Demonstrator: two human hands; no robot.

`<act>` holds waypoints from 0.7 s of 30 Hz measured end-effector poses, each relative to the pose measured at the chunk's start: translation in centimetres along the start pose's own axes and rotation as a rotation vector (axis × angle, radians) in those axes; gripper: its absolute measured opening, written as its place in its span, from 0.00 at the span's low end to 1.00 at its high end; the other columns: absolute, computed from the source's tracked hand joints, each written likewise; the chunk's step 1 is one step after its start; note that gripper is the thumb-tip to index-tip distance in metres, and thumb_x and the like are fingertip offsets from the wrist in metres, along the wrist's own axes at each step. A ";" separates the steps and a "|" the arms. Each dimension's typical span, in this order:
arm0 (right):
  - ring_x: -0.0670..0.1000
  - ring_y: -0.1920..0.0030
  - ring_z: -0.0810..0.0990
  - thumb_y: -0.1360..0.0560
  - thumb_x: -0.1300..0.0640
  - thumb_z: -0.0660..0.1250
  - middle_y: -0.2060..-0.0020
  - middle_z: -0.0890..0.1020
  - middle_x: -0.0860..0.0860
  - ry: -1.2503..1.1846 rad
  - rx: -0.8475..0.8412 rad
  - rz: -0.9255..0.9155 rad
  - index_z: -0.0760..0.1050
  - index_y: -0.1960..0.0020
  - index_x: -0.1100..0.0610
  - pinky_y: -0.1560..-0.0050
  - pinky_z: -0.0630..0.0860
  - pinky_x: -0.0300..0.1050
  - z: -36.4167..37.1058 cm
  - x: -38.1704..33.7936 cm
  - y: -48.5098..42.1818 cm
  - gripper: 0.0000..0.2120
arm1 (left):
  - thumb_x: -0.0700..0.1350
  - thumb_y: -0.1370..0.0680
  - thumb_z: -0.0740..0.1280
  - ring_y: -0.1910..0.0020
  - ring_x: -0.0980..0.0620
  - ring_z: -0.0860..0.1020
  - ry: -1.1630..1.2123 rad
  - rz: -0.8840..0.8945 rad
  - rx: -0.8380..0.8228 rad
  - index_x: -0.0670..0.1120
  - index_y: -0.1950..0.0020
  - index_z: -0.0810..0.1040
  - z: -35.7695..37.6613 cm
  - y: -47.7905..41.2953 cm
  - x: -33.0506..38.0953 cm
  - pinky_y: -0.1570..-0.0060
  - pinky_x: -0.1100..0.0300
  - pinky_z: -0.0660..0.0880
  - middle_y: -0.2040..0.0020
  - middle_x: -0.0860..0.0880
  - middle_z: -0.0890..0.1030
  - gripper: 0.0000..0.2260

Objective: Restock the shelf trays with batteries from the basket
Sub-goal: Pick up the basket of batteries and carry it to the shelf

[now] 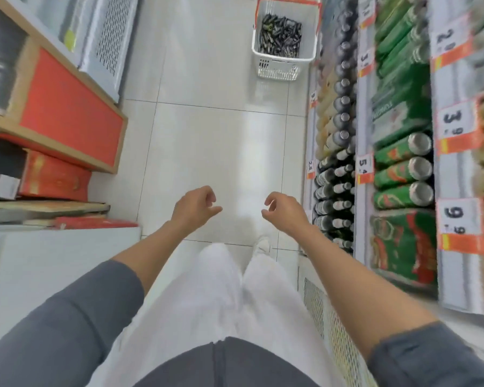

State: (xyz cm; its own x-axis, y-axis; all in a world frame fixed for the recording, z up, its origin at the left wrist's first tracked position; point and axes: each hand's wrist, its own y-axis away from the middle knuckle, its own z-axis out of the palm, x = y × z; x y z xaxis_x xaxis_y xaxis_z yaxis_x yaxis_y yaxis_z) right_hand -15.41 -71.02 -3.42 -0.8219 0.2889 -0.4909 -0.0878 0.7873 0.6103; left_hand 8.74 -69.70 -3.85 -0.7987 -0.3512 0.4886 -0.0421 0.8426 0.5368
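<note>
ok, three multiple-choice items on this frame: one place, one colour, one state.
1. Where is the white plastic basket of dark batteries?
A) on the tiled floor ahead, by the right-hand shelves
B) on a left counter
C) in a hand
2. What colour are the basket's handles?
A) blue
B) orange
C) black
3. What do the left hand and right hand hold?
A) a battery each
B) the basket
C) nothing
Key: 1A, it stands on the tiles beside the shelf foot; 2B, orange bars cross its rim; 3C, both hands' fingers are loosely curled and empty.
</note>
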 end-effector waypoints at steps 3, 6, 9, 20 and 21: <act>0.51 0.58 0.78 0.27 0.53 0.67 0.60 0.80 0.47 0.046 -0.019 -0.031 0.75 0.47 0.53 0.57 0.74 0.45 -4.7 -2.4 -6.7 0.09 | 0.51 0.27 0.72 0.60 0.52 0.76 0.043 -0.030 0.027 0.49 0.53 0.75 -2.6 -5.9 2.5 0.61 0.57 0.70 0.60 0.55 0.77 0.10; 0.51 0.57 0.78 0.27 0.53 0.67 0.59 0.81 0.47 0.073 -0.045 -0.039 0.75 0.47 0.53 0.57 0.74 0.45 -8.6 -5.5 -14.1 0.10 | 0.51 0.27 0.72 0.59 0.51 0.76 0.057 -0.064 0.044 0.49 0.52 0.75 -5.9 -12.9 4.3 0.60 0.57 0.71 0.58 0.54 0.78 0.10; 0.51 0.58 0.77 0.27 0.53 0.67 0.58 0.80 0.47 0.072 -0.053 -0.029 0.75 0.47 0.53 0.59 0.74 0.44 -12.1 -8.8 -22.3 0.09 | 0.51 0.27 0.72 0.59 0.51 0.75 0.052 -0.085 0.046 0.50 0.53 0.74 -9.8 -21.6 5.1 0.61 0.57 0.69 0.59 0.55 0.77 0.09; 0.50 0.58 0.76 0.28 0.54 0.68 0.60 0.79 0.46 -0.096 0.054 0.041 0.75 0.48 0.53 0.59 0.69 0.43 -26.5 -23.1 -49.0 0.09 | 0.52 0.26 0.72 0.56 0.50 0.75 -0.038 -0.031 -0.020 0.50 0.53 0.73 -28.9 -52.0 12.6 0.59 0.57 0.67 0.59 0.55 0.76 0.10; 0.50 0.57 0.76 0.28 0.54 0.68 0.59 0.79 0.46 -0.122 0.068 0.055 0.75 0.48 0.53 0.58 0.70 0.43 -27.7 -23.8 -51.3 0.09 | 0.52 0.26 0.72 0.57 0.50 0.75 -0.043 -0.016 -0.029 0.49 0.53 0.73 -30.0 -54.9 13.7 0.61 0.57 0.67 0.60 0.55 0.76 0.11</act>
State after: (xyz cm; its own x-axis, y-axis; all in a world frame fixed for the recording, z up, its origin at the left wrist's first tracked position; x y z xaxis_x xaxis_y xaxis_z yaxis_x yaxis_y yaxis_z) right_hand -6.91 -133.38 -5.79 -0.7497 0.3929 -0.5326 -0.0033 0.8025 0.5967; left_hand 18.11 -132.99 -5.99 -0.8230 -0.3463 0.4502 -0.0383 0.8247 0.5643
